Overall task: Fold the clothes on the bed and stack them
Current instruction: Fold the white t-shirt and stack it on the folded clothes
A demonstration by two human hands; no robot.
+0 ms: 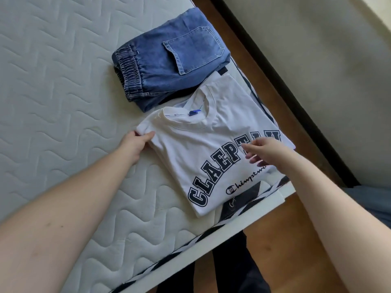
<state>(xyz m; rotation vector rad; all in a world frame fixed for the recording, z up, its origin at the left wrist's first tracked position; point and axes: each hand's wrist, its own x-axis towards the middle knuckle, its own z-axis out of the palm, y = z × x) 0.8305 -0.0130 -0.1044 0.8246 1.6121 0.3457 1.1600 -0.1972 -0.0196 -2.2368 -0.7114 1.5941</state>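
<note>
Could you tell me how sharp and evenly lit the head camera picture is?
Head view: soft daylight, no harsh glare; the white T-shirt and folded jeans are sharp; the right hand is slightly motion-blurred, the left hand crisp; wide-angle distortion stretches the forearms at the edges.

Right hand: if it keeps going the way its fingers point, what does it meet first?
The right hand hovers over the white T-shirt, fingers pointing up-left. It would probably cross the shirt's chest and collar first, then the folded jeans beyond. Its height above the fabric is unclear.
</note>
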